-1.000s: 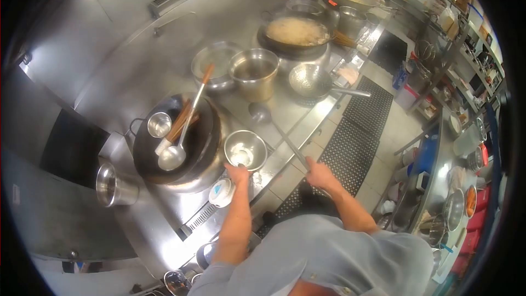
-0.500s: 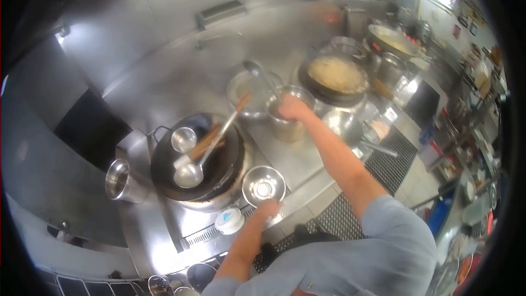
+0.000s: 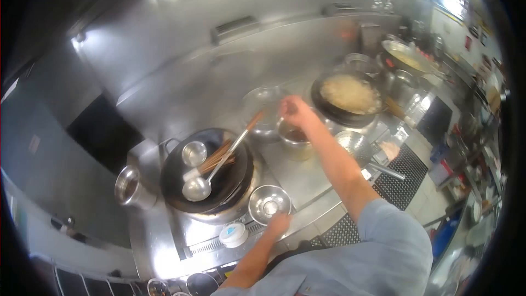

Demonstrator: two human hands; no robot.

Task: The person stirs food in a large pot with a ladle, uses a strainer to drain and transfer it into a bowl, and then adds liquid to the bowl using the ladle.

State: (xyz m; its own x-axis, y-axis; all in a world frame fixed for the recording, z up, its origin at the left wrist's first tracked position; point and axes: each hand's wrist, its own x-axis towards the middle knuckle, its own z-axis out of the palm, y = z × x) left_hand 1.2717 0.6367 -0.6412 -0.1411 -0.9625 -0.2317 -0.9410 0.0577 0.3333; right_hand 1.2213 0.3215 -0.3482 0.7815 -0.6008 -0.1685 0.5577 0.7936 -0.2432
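Note:
My left hand (image 3: 280, 223) grips the near rim of a shiny metal bowl (image 3: 257, 200) at the counter's front edge. Above a deep metal pot (image 3: 297, 151), my right hand (image 3: 297, 112) is closed; what its fingers hold is blurred. Behind the pot lies a wide metal pan (image 3: 255, 101). To the left, a dark wok (image 3: 176, 172) bears a ladle (image 3: 196, 189) with a wooden handle end, a bamboo brush (image 3: 217, 160) and a small metal bowl (image 3: 194, 153).
A second wok (image 3: 323, 111) with pale frothy contents stands at back right. A perforated strainer (image 3: 350, 145) sits right of my right forearm. A white lidded tub (image 3: 233, 234) is near the front edge, and a metal container (image 3: 141, 193) stands far left.
The view has shifted, so the scene sits further right and lower. The ladle that stuck up left of my right hand is no longer visible. My left hand remains on the bowl.

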